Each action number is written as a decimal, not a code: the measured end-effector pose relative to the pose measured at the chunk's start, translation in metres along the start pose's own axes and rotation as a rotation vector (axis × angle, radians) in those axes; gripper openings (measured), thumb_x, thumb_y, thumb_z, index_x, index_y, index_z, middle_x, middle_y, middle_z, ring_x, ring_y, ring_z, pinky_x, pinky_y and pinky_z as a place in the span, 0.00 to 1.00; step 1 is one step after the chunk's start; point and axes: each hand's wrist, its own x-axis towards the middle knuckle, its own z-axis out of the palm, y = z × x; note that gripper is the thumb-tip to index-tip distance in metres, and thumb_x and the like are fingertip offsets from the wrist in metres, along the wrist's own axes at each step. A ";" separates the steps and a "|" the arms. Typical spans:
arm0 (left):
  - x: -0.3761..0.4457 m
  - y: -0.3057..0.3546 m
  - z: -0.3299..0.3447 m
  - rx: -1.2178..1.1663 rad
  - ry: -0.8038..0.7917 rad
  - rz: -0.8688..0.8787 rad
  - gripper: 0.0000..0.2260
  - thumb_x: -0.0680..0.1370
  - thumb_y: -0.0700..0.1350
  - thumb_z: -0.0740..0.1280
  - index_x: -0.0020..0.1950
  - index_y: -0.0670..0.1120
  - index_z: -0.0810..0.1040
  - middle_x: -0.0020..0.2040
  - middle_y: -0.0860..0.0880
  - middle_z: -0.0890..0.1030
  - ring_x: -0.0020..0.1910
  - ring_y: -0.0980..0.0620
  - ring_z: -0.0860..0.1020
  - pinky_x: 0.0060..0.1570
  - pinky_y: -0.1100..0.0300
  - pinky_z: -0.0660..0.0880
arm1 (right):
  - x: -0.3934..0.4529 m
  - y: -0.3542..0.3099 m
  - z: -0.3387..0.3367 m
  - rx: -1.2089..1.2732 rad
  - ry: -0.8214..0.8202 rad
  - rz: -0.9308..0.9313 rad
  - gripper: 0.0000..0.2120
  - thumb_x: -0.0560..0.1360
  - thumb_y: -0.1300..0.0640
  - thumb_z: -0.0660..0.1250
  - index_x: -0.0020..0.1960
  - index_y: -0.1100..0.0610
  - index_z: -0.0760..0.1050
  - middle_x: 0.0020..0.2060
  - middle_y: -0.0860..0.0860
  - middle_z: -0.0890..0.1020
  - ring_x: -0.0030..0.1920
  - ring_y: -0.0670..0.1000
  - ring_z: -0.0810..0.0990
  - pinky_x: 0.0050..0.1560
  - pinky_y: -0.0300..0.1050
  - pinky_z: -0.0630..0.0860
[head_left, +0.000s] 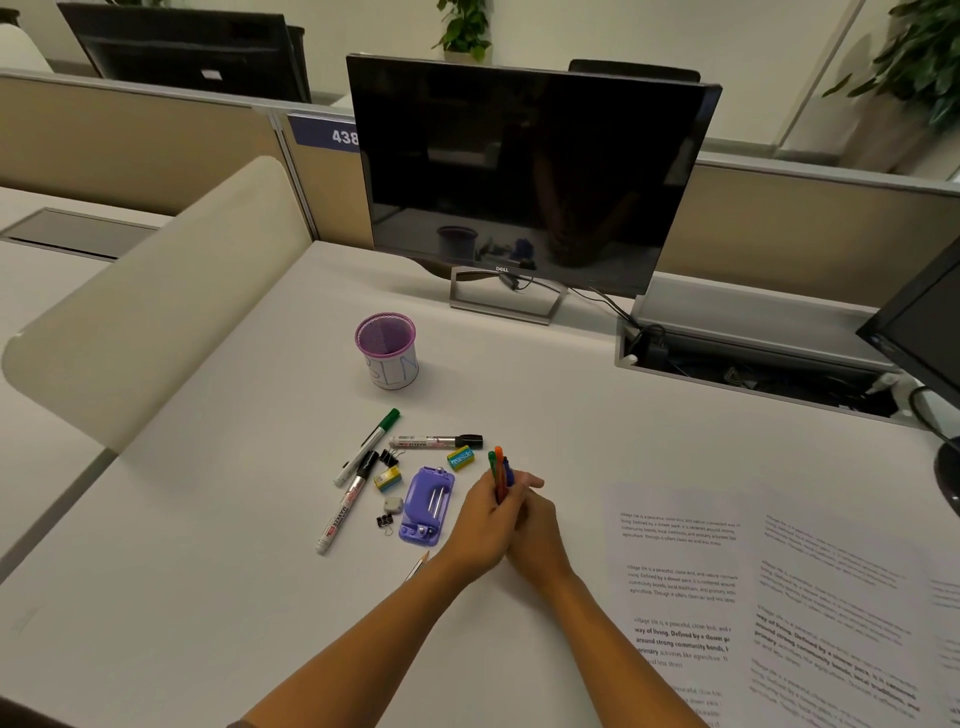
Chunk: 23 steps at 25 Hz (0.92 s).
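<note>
Both my hands meet at the middle of the white desk (234, 519). My left hand (485, 525) grips a small bundle of pens (498, 465), whose orange, green and blue ends stick up above my fingers. Tucked against and partly behind it is my right hand (537, 527), with its fingers curled at the lower part of the same bundle. Farther back on the desk stands a purple mesh pen cup (385, 348), upright and apart from my hands.
Left of my hands lie a green-capped marker (369, 447), two black-capped markers (436, 441) (345, 509), a purple stapler (427, 506), small boxes (461, 459), binder clips (389, 458) and a pencil (417, 566). Printed sheets (680, 571) lie right. A monitor (530, 171) stands behind, beside an open cable tray (753, 374).
</note>
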 end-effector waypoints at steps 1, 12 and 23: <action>0.003 0.002 -0.003 -0.066 0.039 -0.010 0.13 0.83 0.52 0.62 0.56 0.46 0.82 0.51 0.51 0.85 0.53 0.57 0.82 0.49 0.69 0.76 | 0.002 -0.003 -0.004 0.003 -0.010 -0.047 0.13 0.78 0.58 0.68 0.62 0.50 0.78 0.49 0.34 0.83 0.55 0.45 0.83 0.49 0.28 0.78; 0.036 0.005 -0.031 -0.247 0.304 -0.104 0.12 0.74 0.54 0.75 0.45 0.50 0.75 0.35 0.54 0.79 0.36 0.58 0.80 0.41 0.62 0.79 | 0.005 -0.016 0.020 -0.069 -0.134 -0.069 0.16 0.81 0.44 0.59 0.64 0.26 0.61 0.53 0.25 0.78 0.53 0.38 0.81 0.50 0.36 0.81; 0.047 0.027 -0.030 -0.459 0.518 -0.069 0.18 0.76 0.58 0.70 0.43 0.44 0.72 0.27 0.53 0.74 0.25 0.59 0.73 0.36 0.61 0.79 | 0.039 -0.055 0.026 0.978 0.408 0.549 0.26 0.81 0.37 0.53 0.58 0.55 0.77 0.51 0.52 0.85 0.60 0.55 0.80 0.63 0.54 0.74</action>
